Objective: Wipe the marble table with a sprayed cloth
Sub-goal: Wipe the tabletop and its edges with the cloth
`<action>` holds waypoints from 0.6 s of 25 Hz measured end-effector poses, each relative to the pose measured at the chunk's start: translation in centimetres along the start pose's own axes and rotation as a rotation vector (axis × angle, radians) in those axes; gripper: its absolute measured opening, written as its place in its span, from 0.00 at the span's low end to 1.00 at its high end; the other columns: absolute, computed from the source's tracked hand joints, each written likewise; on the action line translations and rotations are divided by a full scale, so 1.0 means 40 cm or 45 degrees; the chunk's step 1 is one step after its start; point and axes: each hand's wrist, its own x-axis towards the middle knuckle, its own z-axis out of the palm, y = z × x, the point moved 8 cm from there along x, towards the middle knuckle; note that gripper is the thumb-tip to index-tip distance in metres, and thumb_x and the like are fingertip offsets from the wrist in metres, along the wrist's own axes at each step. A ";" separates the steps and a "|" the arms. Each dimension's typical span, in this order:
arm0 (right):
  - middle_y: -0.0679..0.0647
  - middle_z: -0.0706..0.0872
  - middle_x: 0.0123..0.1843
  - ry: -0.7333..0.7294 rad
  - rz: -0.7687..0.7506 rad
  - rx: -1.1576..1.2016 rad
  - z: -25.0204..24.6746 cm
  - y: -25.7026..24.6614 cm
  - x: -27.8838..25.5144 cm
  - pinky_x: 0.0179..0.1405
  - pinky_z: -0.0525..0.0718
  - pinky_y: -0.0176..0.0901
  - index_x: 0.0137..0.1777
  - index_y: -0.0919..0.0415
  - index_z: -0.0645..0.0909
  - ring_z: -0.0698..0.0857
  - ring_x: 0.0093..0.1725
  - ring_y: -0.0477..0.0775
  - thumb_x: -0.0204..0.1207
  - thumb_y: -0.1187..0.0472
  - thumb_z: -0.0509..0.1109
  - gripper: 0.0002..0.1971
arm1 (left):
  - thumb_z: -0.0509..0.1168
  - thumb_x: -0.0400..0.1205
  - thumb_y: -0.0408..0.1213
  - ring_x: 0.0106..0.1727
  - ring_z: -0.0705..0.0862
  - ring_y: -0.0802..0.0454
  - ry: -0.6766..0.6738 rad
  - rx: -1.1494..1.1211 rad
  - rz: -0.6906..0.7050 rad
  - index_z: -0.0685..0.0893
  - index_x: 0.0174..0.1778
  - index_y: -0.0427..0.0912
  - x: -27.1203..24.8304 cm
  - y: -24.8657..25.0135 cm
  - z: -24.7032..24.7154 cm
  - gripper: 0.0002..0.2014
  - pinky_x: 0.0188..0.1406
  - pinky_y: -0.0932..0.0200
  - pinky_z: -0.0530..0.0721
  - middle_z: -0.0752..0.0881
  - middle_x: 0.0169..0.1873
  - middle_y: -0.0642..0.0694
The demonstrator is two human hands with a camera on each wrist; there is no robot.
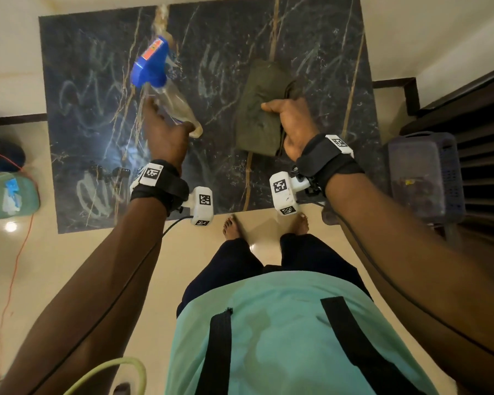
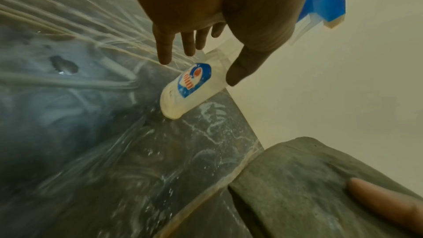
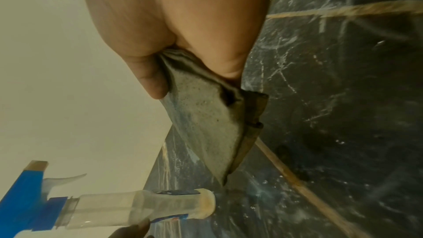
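Note:
A clear spray bottle (image 1: 173, 105) with a blue trigger head stands on the dark marble table (image 1: 97, 81); its base (image 2: 181, 102) rests on the stone. My left hand (image 1: 166, 132) is at the bottle's lower part, fingers (image 2: 164, 52) and thumb straight on either side, not curled round it. My right hand (image 1: 285, 121) grips one edge of a folded olive-green cloth (image 1: 257, 115) lying on the table's right half. In the right wrist view, thumb and fingers (image 3: 155, 86) pinch the cloth (image 3: 206, 124), and the bottle (image 3: 137, 207) stands beyond it.
Pale smears streak the marble (image 3: 343, 97). A purple-grey basket (image 1: 422, 172) stands off the table's right edge. On the floor to the left are a green container (image 1: 12, 195) and an orange cord (image 1: 15, 266). My bare feet (image 1: 234, 226) are at the near edge.

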 end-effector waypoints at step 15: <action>0.57 0.92 0.54 0.054 -0.199 -0.667 -0.667 -0.079 0.063 0.56 0.89 0.58 0.58 0.61 0.88 0.91 0.53 0.59 0.68 0.63 0.74 0.17 | 0.74 0.82 0.42 0.80 0.67 0.37 -0.461 0.954 0.321 0.77 0.78 0.42 -0.420 -0.159 0.619 0.28 0.78 0.42 0.74 0.68 0.81 0.40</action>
